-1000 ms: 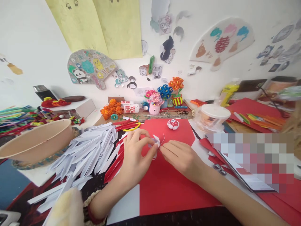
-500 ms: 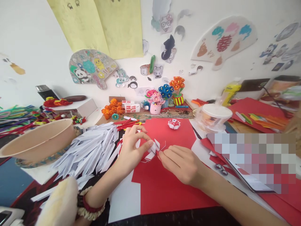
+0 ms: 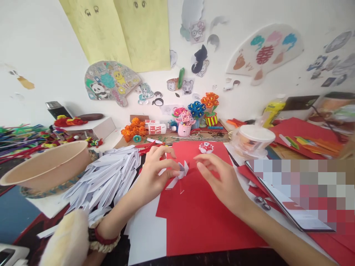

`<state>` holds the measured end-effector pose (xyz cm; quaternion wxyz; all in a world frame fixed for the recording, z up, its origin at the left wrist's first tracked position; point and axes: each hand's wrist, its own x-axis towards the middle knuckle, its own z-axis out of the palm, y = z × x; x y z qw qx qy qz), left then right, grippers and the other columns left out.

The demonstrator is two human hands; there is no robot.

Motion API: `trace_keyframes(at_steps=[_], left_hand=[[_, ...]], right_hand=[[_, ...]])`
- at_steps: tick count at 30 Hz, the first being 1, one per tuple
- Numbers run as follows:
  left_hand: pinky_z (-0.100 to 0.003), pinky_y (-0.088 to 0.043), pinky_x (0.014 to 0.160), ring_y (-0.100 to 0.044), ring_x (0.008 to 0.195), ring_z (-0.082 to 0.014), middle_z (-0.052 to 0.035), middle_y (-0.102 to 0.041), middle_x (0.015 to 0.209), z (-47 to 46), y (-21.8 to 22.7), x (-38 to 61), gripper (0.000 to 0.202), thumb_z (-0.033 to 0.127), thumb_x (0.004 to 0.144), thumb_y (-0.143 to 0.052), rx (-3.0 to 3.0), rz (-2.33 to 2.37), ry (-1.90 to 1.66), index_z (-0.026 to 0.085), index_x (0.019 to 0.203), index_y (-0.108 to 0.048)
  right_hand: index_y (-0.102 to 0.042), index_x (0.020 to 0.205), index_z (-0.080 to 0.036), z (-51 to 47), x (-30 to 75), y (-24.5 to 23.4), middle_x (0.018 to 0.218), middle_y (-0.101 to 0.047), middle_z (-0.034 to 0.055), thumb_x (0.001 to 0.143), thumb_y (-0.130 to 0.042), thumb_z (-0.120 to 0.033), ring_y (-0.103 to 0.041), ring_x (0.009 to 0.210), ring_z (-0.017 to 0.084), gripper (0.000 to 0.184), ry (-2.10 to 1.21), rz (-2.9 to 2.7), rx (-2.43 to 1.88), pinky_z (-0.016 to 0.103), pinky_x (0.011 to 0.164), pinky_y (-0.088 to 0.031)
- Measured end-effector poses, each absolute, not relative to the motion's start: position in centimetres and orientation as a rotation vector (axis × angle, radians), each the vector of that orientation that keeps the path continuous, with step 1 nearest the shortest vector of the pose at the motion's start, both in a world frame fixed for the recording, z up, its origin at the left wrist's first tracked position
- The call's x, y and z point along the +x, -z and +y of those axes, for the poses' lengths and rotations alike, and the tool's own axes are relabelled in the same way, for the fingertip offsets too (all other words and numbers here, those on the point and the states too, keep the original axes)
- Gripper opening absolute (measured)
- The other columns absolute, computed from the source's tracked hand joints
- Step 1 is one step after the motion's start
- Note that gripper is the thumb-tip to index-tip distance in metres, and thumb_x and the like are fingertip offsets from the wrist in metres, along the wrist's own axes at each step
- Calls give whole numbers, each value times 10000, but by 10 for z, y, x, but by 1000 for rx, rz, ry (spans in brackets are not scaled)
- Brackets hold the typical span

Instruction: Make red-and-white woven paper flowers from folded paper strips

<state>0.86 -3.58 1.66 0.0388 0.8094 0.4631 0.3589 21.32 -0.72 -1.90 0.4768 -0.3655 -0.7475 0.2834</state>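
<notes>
My left hand [image 3: 158, 170] pinches a small folded white paper piece [image 3: 183, 170] between thumb and fingertips, with pointed ends and a strip sticking out. It is held over red paper sheets [image 3: 205, 225]. To its right, my right hand [image 3: 223, 181] is open, thumb and fingers apart, not touching the piece. Beyond both hands a small red-and-white folded paper flower [image 3: 206, 147] rests on the red sheet. A heap of folded white paper strips [image 3: 108, 181] lies left of my left forearm.
At left stands a beige oval bowl [image 3: 44, 162]. A phone or tablet [image 3: 305, 227], its screen pixelated, leans at right beside small metal balls [image 3: 262, 203]. A lidded tub [image 3: 256, 138] stands behind it. Pots of craft flowers [image 3: 184, 129] line the wall.
My right hand has let go of the folded paper, opened and moved slightly up and right. My left hand keeps its pinch. The whole view has shifted slightly down.
</notes>
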Motion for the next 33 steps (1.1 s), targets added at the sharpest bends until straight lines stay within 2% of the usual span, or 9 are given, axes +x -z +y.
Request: trace_keyframes(at_steps=[3,5,7,11,16,22,29,33], left_hand=[[-371,-392,831,-483,931,-202,-34,-576,984,-36,-18,5,274,151,877,-546,2570,1337,-1143,257,679,-702],[-372,-396,827,-485,930,-203,-37,-579,992,-36,-18,5,313,132,881,-524,2605,1320,-1157,268,678,-719],[-370,-402,812,-487,926,-203,-39,-586,999,-37,-19,5,364,114,892,-484,2644,1318,-1152,281,680,-728],[-374,-399,795,-478,919,-211,-42,-602,1023,-39,-18,4,329,132,894,-504,2763,1329,-1145,300,737,-739],[-368,-379,805,-478,932,-212,-30,-607,1062,-41,-12,7,274,149,886,-546,2851,1409,-1097,348,874,-733],[-360,-345,748,-492,894,-206,-22,-620,1017,-43,-8,17,210,183,883,-577,2814,1467,-1136,318,832,-728],[-378,-385,791,-500,892,-207,-32,-606,957,-44,-6,29,125,221,870,-602,2439,1604,-1244,258,795,-694],[-372,-406,811,-516,878,-196,-21,-603,900,-43,-8,31,111,229,875,-591,2320,1576,-1247,242,792,-665]], right_hand=[[-549,1210,-225,1,213,24,1160,-634,91,895,-571,-390,-663,912,199,357,-1099,-1776,-872,359,777,-569],[-552,1220,-218,4,212,26,1145,-649,92,891,-583,-381,-680,874,192,369,-1357,-1802,-756,374,792,-574],[-589,1167,-198,4,211,26,1075,-680,85,877,-611,-352,-689,819,187,329,-1469,-1813,-696,377,785,-581],[-641,1044,-202,0,212,23,1014,-698,59,837,-664,-290,-678,843,188,226,-1218,-1816,-752,367,796,-581],[-670,1021,-229,-4,212,21,990,-706,58,855,-634,-255,-676,860,200,172,-875,-1853,-724,382,794,-585],[-694,1005,-232,-6,211,24,965,-718,55,859,-623,-211,-687,847,211,164,-694,-1899,-723,361,742,-594],[-712,1007,-238,-7,210,24,956,-729,52,851,-622,-200,-692,819,214,183,-671,-1906,-782,355,697,-592],[-705,1022,-230,-6,210,24,1006,-726,64,853,-630,-271,-689,779,203,189,-831,-1837,-832,361,696,-593]])
